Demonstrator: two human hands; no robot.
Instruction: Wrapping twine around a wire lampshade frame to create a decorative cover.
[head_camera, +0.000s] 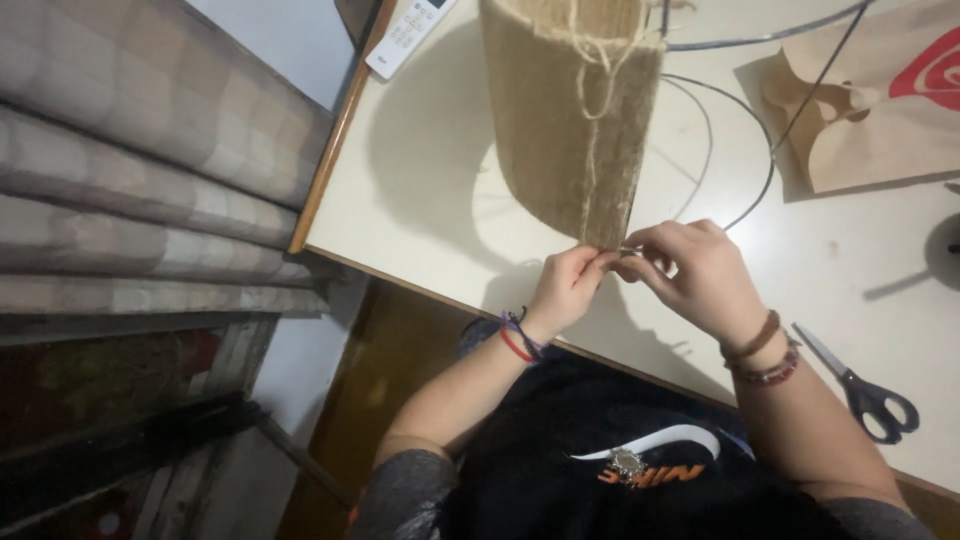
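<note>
From the head camera, the burlap cylinder (570, 110) stood at 12 o'clock on the white counter (420, 190). The left hand (568, 288) pinched its lower seam edge; the right hand (695, 275), just at 3 o'clock of it, closed its fingers on something small there. Scissors (865, 390) lay at 4 o'clock, a remote control (408, 35) at 11.

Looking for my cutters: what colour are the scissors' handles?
Black handles on the metal scissors, head view.
</note>
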